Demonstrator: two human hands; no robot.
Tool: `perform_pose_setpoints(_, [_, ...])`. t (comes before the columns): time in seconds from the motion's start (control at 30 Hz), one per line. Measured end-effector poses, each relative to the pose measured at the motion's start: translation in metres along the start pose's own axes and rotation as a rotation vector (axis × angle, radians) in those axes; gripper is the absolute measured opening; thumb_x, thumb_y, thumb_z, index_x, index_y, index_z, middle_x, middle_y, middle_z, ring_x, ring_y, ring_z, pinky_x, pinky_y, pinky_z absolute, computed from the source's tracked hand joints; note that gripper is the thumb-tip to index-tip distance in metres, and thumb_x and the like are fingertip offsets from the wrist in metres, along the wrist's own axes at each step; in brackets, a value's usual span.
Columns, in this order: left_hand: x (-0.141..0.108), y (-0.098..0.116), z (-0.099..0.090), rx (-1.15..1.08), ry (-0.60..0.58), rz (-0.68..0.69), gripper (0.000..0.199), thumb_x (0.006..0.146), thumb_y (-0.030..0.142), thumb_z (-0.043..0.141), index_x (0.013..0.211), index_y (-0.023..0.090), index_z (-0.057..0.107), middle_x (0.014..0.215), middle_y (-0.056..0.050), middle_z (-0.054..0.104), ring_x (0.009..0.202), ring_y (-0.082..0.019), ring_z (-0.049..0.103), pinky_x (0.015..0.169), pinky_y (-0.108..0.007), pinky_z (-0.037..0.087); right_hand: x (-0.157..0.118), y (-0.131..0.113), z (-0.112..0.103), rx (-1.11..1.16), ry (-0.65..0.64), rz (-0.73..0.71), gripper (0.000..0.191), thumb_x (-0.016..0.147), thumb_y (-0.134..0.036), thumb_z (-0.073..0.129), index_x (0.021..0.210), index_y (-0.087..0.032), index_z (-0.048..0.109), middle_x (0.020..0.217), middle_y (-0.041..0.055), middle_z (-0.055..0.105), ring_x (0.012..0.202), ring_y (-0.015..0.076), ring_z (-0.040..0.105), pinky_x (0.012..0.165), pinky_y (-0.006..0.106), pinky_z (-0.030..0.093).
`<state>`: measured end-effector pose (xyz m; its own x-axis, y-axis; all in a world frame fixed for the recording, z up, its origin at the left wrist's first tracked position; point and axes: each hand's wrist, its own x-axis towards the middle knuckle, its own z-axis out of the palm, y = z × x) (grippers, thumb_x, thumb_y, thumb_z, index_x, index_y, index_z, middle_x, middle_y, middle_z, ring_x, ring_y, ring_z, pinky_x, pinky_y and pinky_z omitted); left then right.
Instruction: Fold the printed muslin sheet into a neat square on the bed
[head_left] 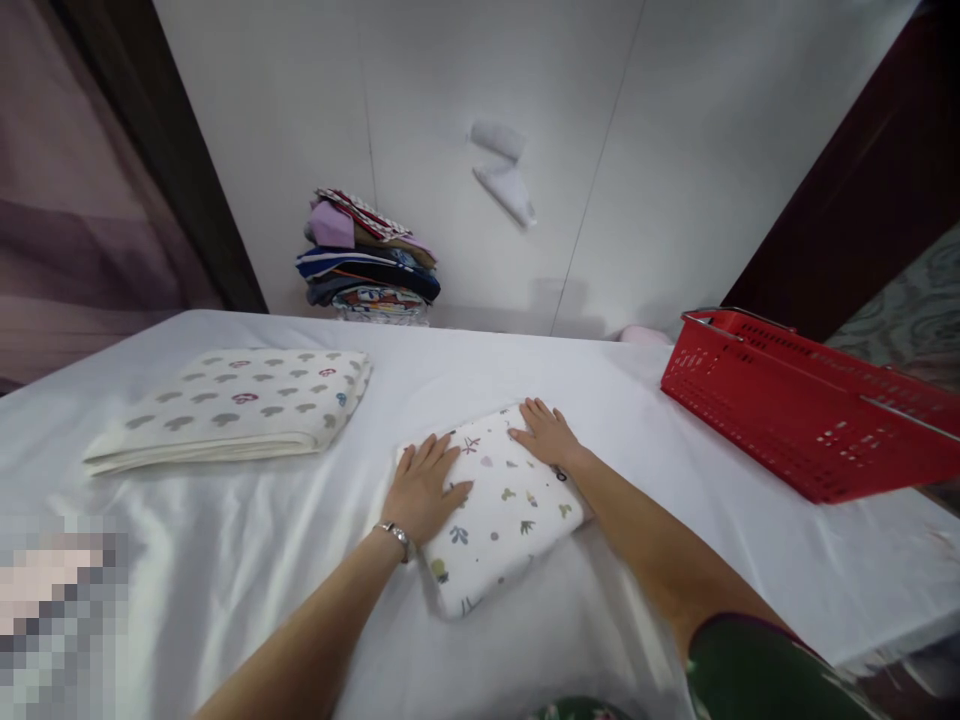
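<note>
A folded white cloth (499, 520) printed with small plants and starfish-like shapes lies on the white-covered table in front of me. My left hand (426, 488) rests flat on its left side, fingers spread, a metal band around the wrist. On its far right corner my right hand (547, 436) lies flat too, fingers apart. Neither hand grips the cloth. To the left, apart from both hands, is a larger folded white cloth (247, 395) with grey mushroom-like prints and a few red and blue marks.
A red plastic basket (810, 410) with metal handles stands at the table's right side. Behind the far edge, a stack of folded clothes (367, 260) rises against the white wall (675, 150). The white sheet (255, 560) on the table is wrinkled. A blurred-out patch covers the lower left.
</note>
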<state>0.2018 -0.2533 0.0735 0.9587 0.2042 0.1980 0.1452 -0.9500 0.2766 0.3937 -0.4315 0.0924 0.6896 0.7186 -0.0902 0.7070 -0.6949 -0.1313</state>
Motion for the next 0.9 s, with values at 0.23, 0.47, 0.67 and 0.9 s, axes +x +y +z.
perform_pose_setpoints(0.23, [0.0,0.002,-0.003,-0.018,-0.037,-0.017,0.057,0.082,0.052,0.039,0.13,0.021,0.043,0.144,-0.004,0.031,0.135,-0.024,0.019,0.111,-0.047,0.012,0.003,0.004,0.0,0.007,-0.003,0.001,0.076,0.084,-0.065,0.017,0.143,-0.016,0.015,0.15,0.005,0.007,0.137,0.0206,0.001,0.108,0.045,0.007])
perform_pose_setpoints(0.47, [0.0,0.001,-0.002,-0.034,-0.03,-0.013,0.057,0.082,0.053,0.039,0.13,0.023,0.043,0.144,-0.003,0.031,0.135,-0.024,0.019,0.11,-0.047,0.012,-0.031,-0.034,-0.015,-0.009,0.05,-0.089,0.075,0.085,-0.064,0.013,0.143,-0.016,0.017,0.15,0.0075,0.006,0.137,0.0223,-0.002,0.108,0.045,-0.001])
perform_pose_setpoints(0.67, [-0.001,0.003,-0.002,-0.006,-0.022,-0.008,0.056,0.082,0.052,0.039,0.13,0.022,0.043,0.144,-0.003,0.032,0.135,-0.023,0.02,0.111,-0.046,0.012,-0.057,-0.06,0.012,0.001,0.047,-0.256,0.073,0.087,-0.062,0.011,0.142,-0.016,0.022,0.149,0.0076,0.01,0.137,0.0224,0.004,0.108,0.044,0.003])
perform_pose_setpoints(0.9, [-0.004,0.008,-0.008,-0.053,0.023,-0.035,0.051,0.083,0.046,0.041,0.127,0.02,0.046,0.143,-0.006,0.034,0.134,-0.023,0.022,0.11,-0.044,0.014,-0.056,-0.057,0.012,0.014,0.062,-0.256,0.07,0.087,-0.06,0.015,0.141,-0.017,0.024,0.149,0.0075,0.012,0.137,0.0223,0.006,0.108,0.043,0.004])
